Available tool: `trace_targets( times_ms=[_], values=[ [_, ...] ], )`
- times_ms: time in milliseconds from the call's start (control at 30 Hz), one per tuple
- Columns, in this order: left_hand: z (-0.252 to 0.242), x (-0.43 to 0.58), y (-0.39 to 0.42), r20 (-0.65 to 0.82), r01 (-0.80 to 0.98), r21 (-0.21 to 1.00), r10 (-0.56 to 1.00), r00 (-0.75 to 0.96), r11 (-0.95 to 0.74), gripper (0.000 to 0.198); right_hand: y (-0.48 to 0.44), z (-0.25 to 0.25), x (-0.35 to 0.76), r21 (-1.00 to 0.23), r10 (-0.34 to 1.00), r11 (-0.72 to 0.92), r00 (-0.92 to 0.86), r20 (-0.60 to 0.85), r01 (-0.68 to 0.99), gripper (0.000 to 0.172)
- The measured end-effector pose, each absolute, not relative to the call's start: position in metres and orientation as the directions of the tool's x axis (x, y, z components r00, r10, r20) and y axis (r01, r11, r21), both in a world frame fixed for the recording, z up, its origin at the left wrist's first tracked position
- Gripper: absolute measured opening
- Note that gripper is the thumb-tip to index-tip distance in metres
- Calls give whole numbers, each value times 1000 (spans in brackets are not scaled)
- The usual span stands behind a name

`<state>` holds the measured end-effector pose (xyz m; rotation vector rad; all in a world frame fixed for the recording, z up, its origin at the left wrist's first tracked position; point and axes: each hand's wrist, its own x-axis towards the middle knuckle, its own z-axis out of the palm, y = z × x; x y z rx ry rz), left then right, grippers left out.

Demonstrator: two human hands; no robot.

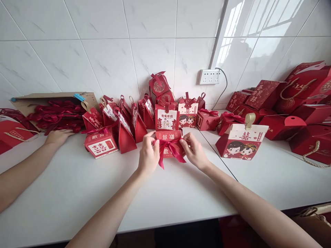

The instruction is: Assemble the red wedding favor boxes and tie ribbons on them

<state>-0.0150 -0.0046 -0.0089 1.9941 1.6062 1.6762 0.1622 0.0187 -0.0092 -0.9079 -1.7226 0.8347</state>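
Note:
A small red gift box [168, 134] with gold characters stands on the table right in front of me. Around its middle is a dark red ribbon [169, 148] tied in a bow, its two tails hanging down the front. My left hand [149, 154] is closed at the bow's left side, thumb and fingers pinching the ribbon beside the box. On the opposite side my right hand [193, 150] pinches the bow's right loop, thumb foremost. The fingers partly cover both ends of the box.
Another person's hand [59, 135] rests by a cardboard box [64, 97] of red ribbons at left. Several red gift boxes [126, 136] line the wall, and larger red boxes [281, 127] are piled at right. A couple-printed box [241, 146] stands nearer. A power strip [209, 77] is on the wall.

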Motion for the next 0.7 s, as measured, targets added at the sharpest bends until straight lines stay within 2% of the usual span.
trace_targets(
  times_ms=[233, 400, 500, 600, 700],
  values=[
    [-6, -17, -5, 625, 586, 686, 762, -169, -432, 16, 17, -7, 158, -909, 900, 412, -186, 395, 66, 35],
    [-5, -19, -9, 550, 484, 757, 828, -110, -439, 17, 20, -6, 161, -931, 926, 359, -147, 348, 61, 39],
    [-7, -18, -10, 528, 458, 774, 845, -84, -438, 16, 20, -5, 163, -918, 910, 390, -181, 373, 69, 40],
    [-10, -19, -11, 520, 458, 771, 853, -50, -443, 33, 17, -4, 164, -861, 867, 476, -257, 427, 176, 40],
    [-10, -22, -12, 553, 482, 728, 833, 9, -488, 54, 15, 0, 166, -800, 853, 509, -314, 417, 317, 33]
  ],
)
